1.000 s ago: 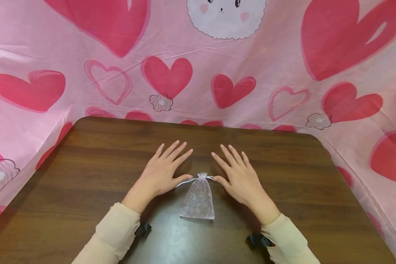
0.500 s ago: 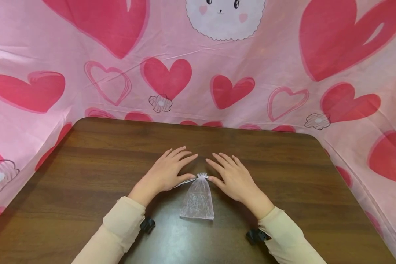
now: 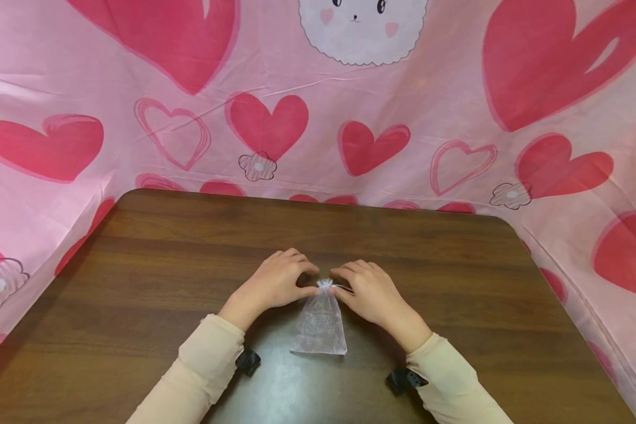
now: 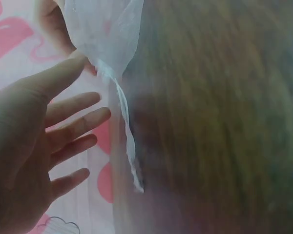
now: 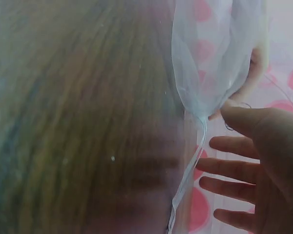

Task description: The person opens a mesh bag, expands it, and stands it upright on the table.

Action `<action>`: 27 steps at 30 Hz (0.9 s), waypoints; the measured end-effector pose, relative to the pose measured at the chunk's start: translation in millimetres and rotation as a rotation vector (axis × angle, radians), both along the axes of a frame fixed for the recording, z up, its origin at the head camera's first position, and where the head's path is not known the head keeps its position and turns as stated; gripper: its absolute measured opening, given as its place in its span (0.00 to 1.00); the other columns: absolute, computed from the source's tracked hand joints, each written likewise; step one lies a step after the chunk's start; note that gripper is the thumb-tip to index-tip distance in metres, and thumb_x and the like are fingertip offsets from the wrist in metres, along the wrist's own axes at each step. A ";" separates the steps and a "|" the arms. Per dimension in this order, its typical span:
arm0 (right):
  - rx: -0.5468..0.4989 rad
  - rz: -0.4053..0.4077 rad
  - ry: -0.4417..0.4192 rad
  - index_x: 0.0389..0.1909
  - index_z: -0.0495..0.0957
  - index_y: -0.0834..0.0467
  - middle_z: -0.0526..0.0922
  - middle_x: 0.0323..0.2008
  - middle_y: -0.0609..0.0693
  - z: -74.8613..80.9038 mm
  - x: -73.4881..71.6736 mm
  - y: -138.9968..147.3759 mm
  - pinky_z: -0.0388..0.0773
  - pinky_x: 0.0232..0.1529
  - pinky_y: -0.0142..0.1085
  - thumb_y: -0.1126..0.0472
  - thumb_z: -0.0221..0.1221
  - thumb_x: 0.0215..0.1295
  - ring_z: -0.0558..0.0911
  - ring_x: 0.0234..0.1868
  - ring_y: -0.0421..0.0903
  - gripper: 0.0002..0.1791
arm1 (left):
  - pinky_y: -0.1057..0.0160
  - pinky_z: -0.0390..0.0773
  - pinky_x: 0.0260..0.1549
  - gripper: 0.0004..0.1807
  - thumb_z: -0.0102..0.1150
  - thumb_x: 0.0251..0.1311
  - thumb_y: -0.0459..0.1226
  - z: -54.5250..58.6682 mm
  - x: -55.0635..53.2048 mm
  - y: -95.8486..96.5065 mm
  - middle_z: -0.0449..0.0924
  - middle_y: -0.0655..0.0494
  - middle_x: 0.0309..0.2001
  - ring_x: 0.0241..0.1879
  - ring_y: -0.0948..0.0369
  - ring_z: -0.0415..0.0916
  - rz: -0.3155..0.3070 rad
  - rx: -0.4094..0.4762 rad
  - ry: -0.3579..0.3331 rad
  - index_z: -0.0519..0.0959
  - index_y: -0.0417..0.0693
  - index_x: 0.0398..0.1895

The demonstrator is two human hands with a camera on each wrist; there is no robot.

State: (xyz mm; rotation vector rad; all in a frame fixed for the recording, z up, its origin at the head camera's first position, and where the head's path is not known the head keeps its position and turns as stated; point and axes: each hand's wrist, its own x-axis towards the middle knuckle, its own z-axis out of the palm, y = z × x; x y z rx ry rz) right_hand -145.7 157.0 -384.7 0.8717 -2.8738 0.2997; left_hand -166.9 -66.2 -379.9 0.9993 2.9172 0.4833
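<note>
A small sheer white organza drawstring bag (image 3: 320, 330) lies at the middle of the table, its neck gathered and its bottom edge towards the person. My left hand (image 3: 278, 280) is at the left of the neck; its thumb tip reaches the gathers, and the fingers are relaxed and spread apart in the left wrist view. From the right, my right hand (image 3: 376, 297) mirrors it, thumb at the neck and fingers loosely extended. White drawstring cords (image 4: 127, 131) trail from the neck in the left wrist view. Neither hand has its fingers curled round the bag.
The brown wood-grain table (image 3: 191, 235) has rounded far corners. Behind and beside it hangs a pink cloth (image 3: 318, 76) printed with hearts. Black wrist-worn devices (image 3: 248, 362) sit under both cream sleeves (image 3: 212, 347).
Both hands have drawn inward and towards the person, closing in on the bag's neck. Their fingers, widely spread before, are now more bent. The bag has barely shifted.
</note>
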 end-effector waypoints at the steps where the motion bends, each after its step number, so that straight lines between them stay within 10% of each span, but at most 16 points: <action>1: 0.003 -0.004 -0.004 0.54 0.82 0.55 0.84 0.49 0.50 -0.1 0.1 -1.0 0.73 0.56 0.48 0.46 0.64 0.65 0.79 0.51 0.49 0.22 | 0.52 0.68 0.58 0.24 0.67 0.57 0.56 -0.6 0.4 0.9 0.82 0.60 0.48 0.55 0.57 0.72 -0.007 0.000 0.002 0.84 0.54 0.52; 18: -0.031 -0.023 -0.006 0.35 0.83 0.52 0.79 0.28 0.42 -3.2 3.5 -10.1 0.75 0.34 0.41 0.57 0.72 0.56 0.78 0.29 0.42 0.09 | 0.53 0.70 0.55 0.15 0.72 0.53 0.53 -3.6 5.5 14.7 0.81 0.65 0.36 0.45 0.60 0.73 0.017 -0.047 -0.007 0.86 0.56 0.38; 27: -0.102 -0.034 0.076 0.28 0.81 0.49 0.80 0.25 0.40 -3.0 10.8 -8.8 0.75 0.29 0.40 0.60 0.73 0.55 0.77 0.25 0.40 0.08 | 0.57 0.71 0.46 0.10 0.71 0.56 0.51 -2.9 13.3 9.9 0.80 0.69 0.31 0.36 0.65 0.75 0.032 0.072 -0.043 0.84 0.59 0.36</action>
